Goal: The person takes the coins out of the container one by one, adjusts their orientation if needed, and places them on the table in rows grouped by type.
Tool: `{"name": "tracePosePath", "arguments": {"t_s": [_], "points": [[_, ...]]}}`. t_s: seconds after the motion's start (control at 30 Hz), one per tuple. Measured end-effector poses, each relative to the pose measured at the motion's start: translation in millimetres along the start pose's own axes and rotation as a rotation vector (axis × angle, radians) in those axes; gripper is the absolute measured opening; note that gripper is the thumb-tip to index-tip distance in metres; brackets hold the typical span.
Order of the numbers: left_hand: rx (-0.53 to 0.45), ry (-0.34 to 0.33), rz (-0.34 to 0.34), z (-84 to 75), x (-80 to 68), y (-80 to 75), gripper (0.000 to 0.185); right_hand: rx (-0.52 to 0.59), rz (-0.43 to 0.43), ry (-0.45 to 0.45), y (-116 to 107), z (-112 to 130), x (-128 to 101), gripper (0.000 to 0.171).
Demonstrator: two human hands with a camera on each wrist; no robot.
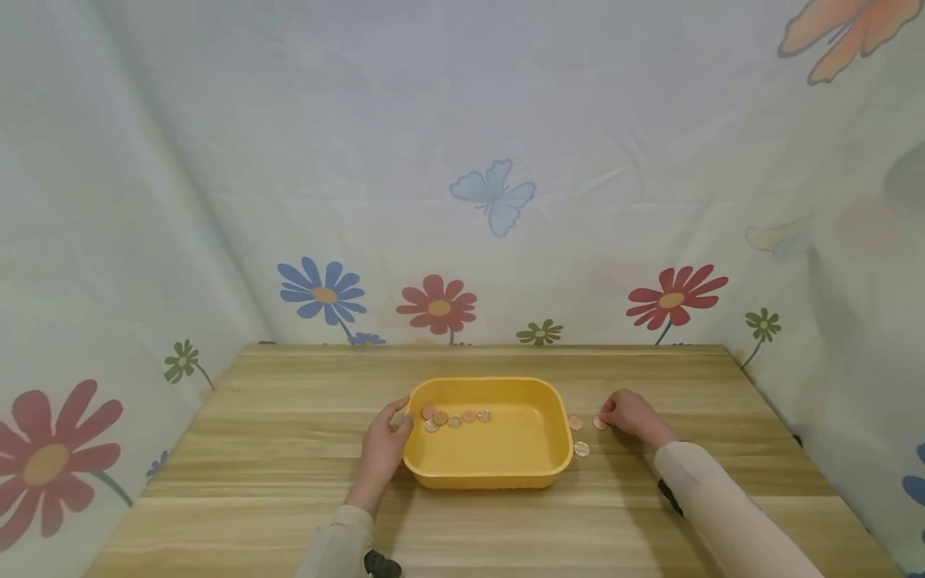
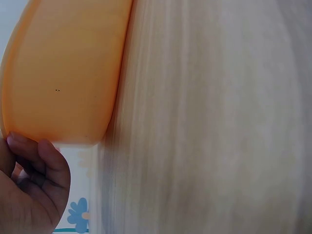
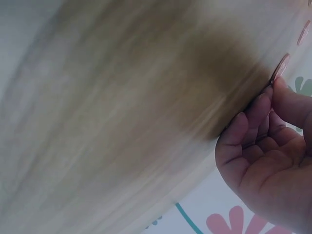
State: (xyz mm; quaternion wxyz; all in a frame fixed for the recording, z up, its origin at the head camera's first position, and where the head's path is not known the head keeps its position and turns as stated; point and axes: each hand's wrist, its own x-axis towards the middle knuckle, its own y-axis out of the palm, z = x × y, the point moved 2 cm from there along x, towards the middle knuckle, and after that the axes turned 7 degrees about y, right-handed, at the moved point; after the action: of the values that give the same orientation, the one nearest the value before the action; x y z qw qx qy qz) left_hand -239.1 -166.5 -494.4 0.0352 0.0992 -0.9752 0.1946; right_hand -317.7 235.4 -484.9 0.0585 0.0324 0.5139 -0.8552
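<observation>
Yellow tray: it is set on the wood-grain surface (image 1: 289, 449), its left rim (image 1: 409, 437) gripped by the curled fingers of the left hand (image 1: 381, 448).
Coins in the tray: six are seen in the left half of the yellow tray (image 1: 499, 449), some copper-coloured, some paler.
Held coin (image 1: 600, 423): it is pinched by the fingers of the right hand (image 1: 634, 416), right of the tray; whether it is lifted cannot be told.
Loose coins: a copper one (image 1: 575, 423) and a paler one (image 1: 581, 449) are left lying between tray and right hand.
Backdrop (image 1: 614, 96): flowers and butterflies are printed on it.
</observation>
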Motion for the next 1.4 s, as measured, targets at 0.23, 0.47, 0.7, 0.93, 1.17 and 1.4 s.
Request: {"name": "tracePosePath", "arguments": {"t_s": [0.23, 0.47, 0.7, 0.93, 1.17, 1.4], "points": [[0.006, 0.004, 0.001, 0.9, 0.8, -0.1, 0.044, -0.007, -0.029, 0.007, 2, 2, -1, 0.026], [-0.008, 0.001, 0.003, 1.5, -0.4, 0.2, 0.044, -0.011, -0.013, -0.001, 2, 2, -1, 0.025], [0.0, 0.002, 0.005, 0.1, 1.7, -1.3, 0.045, 0.098, 0.155, -0.012, -11, 2, -1, 0.02], [-0.001, -0.013, 0.018, 1.0, 1.2, -0.9, 0.044, 0.125, 0.147, 0.02, -25, 21, -4, 0.024], [0.009, -0.007, 0.008, 0.4, 0.3, -1.0, 0.044, 0.19, 0.081, -0.157, -51, 64, -9, 0.025], [-0.007, -0.004, 0.016, -1.1, -1.5, -0.3, 0.045, 0.167, 0.117, -0.275, -65, 103, -16, 0.021]]}}
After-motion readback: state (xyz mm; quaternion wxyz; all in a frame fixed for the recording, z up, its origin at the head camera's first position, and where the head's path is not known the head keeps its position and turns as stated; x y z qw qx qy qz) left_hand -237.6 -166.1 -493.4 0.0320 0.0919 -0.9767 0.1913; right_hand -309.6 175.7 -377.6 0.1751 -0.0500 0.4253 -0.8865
